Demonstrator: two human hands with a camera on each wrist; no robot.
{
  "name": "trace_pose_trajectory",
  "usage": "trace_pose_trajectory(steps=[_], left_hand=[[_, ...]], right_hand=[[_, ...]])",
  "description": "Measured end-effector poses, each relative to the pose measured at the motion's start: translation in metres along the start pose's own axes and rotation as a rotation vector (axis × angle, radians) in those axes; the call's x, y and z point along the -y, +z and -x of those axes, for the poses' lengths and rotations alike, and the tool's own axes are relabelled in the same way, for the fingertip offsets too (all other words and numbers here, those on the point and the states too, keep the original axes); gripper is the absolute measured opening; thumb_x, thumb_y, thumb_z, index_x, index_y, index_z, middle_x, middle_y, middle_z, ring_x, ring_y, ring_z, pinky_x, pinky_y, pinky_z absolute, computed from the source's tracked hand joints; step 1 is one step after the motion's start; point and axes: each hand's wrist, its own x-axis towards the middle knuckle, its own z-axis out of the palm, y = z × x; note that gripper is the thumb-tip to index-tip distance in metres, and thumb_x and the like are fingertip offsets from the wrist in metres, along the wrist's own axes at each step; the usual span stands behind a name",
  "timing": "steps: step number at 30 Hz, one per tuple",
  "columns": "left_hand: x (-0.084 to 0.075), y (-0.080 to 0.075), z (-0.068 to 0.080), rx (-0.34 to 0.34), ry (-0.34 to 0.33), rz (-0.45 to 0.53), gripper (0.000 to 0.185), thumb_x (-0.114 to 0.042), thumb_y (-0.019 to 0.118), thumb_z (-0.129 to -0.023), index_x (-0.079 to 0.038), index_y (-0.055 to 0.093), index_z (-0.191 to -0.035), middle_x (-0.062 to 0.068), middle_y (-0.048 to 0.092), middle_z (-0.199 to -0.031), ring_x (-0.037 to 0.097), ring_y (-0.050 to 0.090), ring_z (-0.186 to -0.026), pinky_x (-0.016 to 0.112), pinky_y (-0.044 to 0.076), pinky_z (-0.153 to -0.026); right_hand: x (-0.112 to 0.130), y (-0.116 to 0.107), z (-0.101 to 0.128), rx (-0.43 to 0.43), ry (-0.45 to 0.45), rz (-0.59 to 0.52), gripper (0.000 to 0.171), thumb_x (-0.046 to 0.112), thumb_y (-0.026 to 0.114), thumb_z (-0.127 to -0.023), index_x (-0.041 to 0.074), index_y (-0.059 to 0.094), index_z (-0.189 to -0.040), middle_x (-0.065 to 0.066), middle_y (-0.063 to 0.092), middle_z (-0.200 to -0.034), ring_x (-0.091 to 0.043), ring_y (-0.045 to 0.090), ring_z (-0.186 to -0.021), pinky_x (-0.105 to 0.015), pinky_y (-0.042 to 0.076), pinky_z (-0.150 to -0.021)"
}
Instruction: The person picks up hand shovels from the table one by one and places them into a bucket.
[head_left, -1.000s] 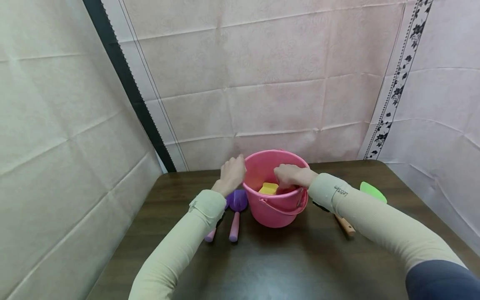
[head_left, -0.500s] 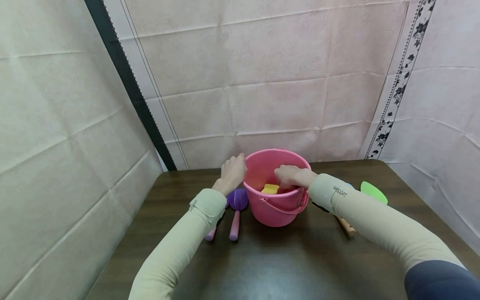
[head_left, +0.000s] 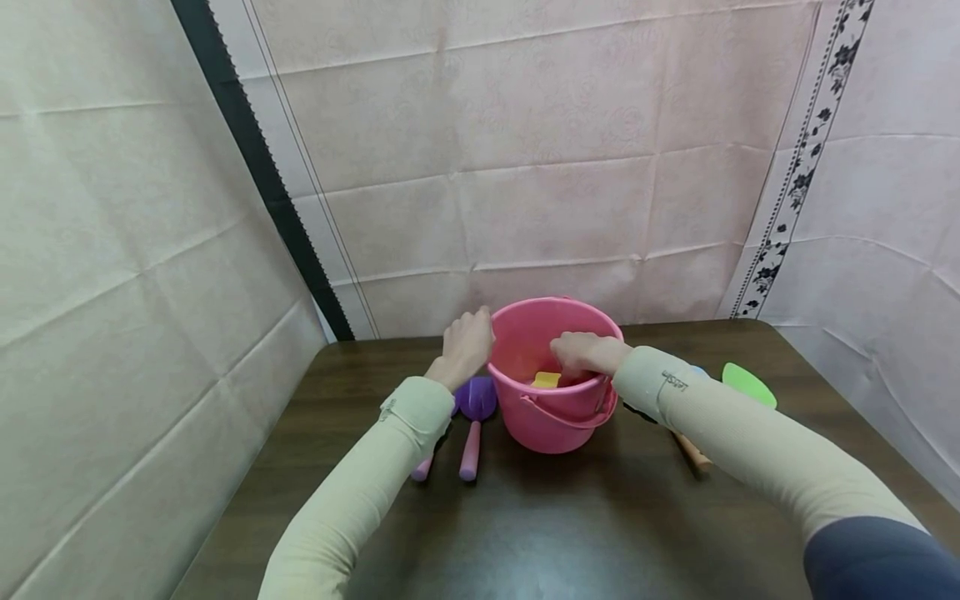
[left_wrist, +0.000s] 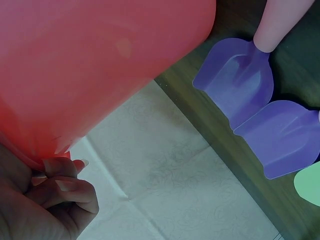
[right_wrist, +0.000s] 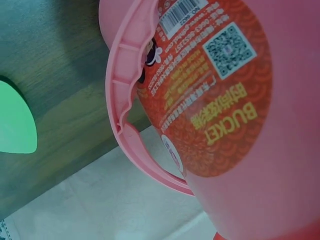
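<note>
A pink bucket (head_left: 555,417) stands on the dark wooden table (head_left: 570,525). My left hand (head_left: 468,343) grips its left rim, and in the left wrist view my fingers (left_wrist: 59,184) curl under the bucket (left_wrist: 100,65) wall. My right hand (head_left: 583,353) reaches down inside the bucket with its fingers curled on a yellow piece (head_left: 547,380), which is mostly hidden by the rim. The right wrist view shows only the bucket's red label (right_wrist: 215,100) and its pink handle (right_wrist: 131,130).
Two purple shovels (head_left: 476,402) with pink handles lie left of the bucket, their blades (left_wrist: 239,80) side by side. A green paddle (head_left: 747,385) and a wooden-handled tool (head_left: 692,452) lie to the right. Cloth-covered walls stand close behind and on both sides.
The yellow piece has sunk lower in the bucket and shows less above the rim. Both hands have barely moved.
</note>
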Motion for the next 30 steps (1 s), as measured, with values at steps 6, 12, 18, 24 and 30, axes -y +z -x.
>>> trace_pose_trajectory(steps=[6,12,18,24,30], left_hand=[[-0.0006,0.0000,-0.0002,0.002,0.000,0.002,0.012,-0.012,0.047,-0.097,-0.007,0.058,-0.099,0.014,0.069,-0.090,0.035,0.069,-0.085,0.045,0.054,-0.072],[-0.0004,-0.0010,-0.0001,0.007,-0.001,0.005,0.012,-0.012,0.047,-0.097,-0.007,0.058,-0.098,0.012,0.068,-0.086,0.032,0.069,-0.082,0.043,0.054,-0.070],[0.0001,-0.0017,0.0004,0.016,0.001,0.014,0.011,-0.012,0.047,-0.097,-0.007,0.057,-0.097,0.011,0.066,-0.083,0.031,0.068,-0.081,0.042,0.054,-0.069],[-0.0009,-0.0027,0.0002,0.008,0.005,0.019,0.011,-0.012,0.047,-0.097,-0.007,0.056,-0.096,0.011,0.065,-0.082,0.031,0.068,-0.080,0.042,0.054,-0.069],[-0.0014,-0.0014,0.0000,0.020,-0.008,0.005,0.011,-0.012,0.046,-0.097,-0.008,0.056,-0.097,0.011,0.066,-0.083,0.032,0.068,-0.081,0.042,0.054,-0.070]], right_hand=[[-0.0002,0.0018,0.0007,0.013,0.032,-0.011,0.019,0.018,0.075,-0.077,0.011,0.059,-0.085,-0.002,0.052,-0.067,-0.016,0.051,-0.059,-0.026,0.045,-0.056],[0.0000,0.0016,0.0001,0.010,0.033,-0.003,0.021,0.019,0.077,-0.077,0.011,0.061,-0.088,-0.003,0.055,-0.069,-0.016,0.053,-0.060,-0.026,0.047,-0.057],[-0.0003,0.0013,-0.0008,0.030,0.024,0.016,0.020,0.019,0.075,-0.079,0.010,0.063,-0.091,-0.002,0.055,-0.070,-0.016,0.053,-0.061,-0.025,0.047,-0.057],[-0.0015,-0.0008,-0.0006,0.041,0.044,0.019,0.022,0.021,0.076,-0.080,0.010,0.063,-0.095,-0.003,0.059,-0.073,-0.016,0.057,-0.063,-0.025,0.050,-0.059],[-0.0024,0.0013,0.0003,0.046,0.026,0.014,0.021,0.020,0.075,-0.080,0.009,0.063,-0.093,-0.002,0.056,-0.071,-0.015,0.054,-0.062,-0.024,0.046,-0.057]])
